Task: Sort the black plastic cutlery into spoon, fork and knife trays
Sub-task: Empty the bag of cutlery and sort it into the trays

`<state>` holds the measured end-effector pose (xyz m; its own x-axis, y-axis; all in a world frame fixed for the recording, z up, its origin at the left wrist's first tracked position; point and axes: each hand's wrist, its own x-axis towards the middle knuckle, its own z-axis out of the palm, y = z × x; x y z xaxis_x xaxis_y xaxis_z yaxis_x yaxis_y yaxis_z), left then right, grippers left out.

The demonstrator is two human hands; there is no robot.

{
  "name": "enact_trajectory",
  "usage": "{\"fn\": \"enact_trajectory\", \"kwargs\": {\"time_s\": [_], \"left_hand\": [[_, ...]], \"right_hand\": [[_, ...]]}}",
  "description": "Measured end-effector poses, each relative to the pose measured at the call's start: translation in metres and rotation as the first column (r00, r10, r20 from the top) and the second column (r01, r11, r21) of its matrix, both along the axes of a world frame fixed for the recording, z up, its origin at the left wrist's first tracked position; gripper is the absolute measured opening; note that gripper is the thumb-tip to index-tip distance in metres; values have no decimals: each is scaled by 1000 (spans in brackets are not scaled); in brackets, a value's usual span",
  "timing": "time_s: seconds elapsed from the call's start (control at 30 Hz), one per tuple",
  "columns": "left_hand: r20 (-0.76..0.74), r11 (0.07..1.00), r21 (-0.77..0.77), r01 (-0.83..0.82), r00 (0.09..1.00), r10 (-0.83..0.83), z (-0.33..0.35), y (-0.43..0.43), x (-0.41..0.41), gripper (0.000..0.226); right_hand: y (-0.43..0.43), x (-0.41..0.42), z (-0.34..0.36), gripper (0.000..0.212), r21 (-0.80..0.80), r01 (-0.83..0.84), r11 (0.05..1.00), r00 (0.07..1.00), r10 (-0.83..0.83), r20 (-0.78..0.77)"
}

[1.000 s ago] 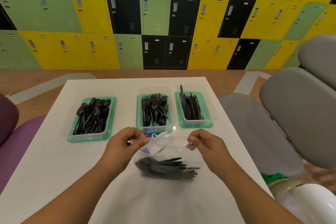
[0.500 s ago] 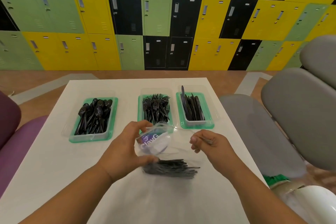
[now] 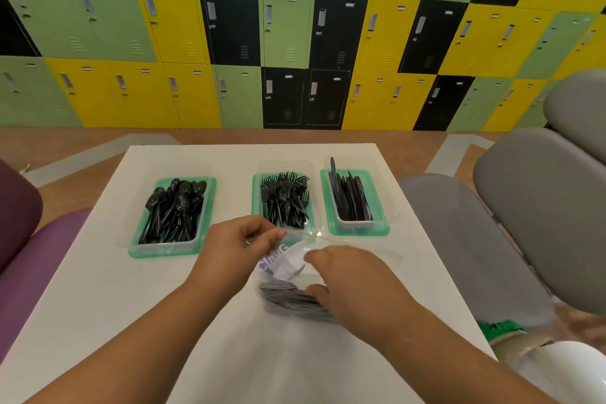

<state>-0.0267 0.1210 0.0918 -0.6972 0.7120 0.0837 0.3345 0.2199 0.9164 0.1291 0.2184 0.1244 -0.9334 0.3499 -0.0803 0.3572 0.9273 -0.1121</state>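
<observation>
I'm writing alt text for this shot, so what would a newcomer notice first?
The wall of yellow, green and black lockers fills the background. On the white table stand three green-rimmed trays: spoons left, forks middle, knives right. Nearest the camera, the left hand pinches a clear bag of black cutlery while the right hand reaches into it.

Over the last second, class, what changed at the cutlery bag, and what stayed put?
The right hand let go of the bag's rim and reached into the clear bag toward the cutlery. The left hand kept pinching the rim. The three trays never moved.
</observation>
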Motion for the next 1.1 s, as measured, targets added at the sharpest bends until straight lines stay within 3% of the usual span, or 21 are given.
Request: {"fn": "enact_trajectory", "kwargs": {"time_s": [0.07,0.13,0.27,0.37,0.47,0.57,0.67,0.87,0.93,1.03,1.07,1.1], "left_hand": [[-13,1000,-2,-18,1000,18,2,1,0,18],[-29,1000,-1,-21,999,21,3,0,1,18],[-122,999,-25,39,992,-42,5,-3,5,12],[-248,993,-51,110,961,-119,8,-7,9,8],[-364,982,-78,171,912,-187,12,-8,14,9],[-412,968,-102,229,876,-250,13,-7,16,14],[-426,954,-140,265,854,-299,11,-4,18,17],[-461,945,-174,277,825,-327,12,1,20,17],[-419,946,-166,278,849,-323,13,1,21,15],[-186,982,14,189,965,-183,14,-1,17,2],[-109,993,59,104,989,-98,12,-2,13,4],[-43,999,43,20,999,-19,8,-3,9,6]], "right_hand": [[-4,-1,4,27,-28,-21,999,996,23,81],[-8,-3,12,23,-171,-22,985,983,52,175],[-2,-20,20,25,-232,14,973,981,31,190],[4,-44,-2,13,-135,7,991,845,67,531],[18,-52,-57,34,-82,169,982,703,-62,709],[29,-53,-99,30,-99,330,939,741,-192,643],[29,-55,-119,34,-87,332,939,696,-182,694],[30,-53,-138,41,-151,382,912,773,-226,592],[32,-49,-138,37,-242,471,848,780,-272,564],[33,-32,-135,36,-441,535,721,818,-312,484],[32,-26,-131,40,-547,574,610,812,-335,478],[30,-20,-127,46,-664,612,429,790,-371,488]]}}
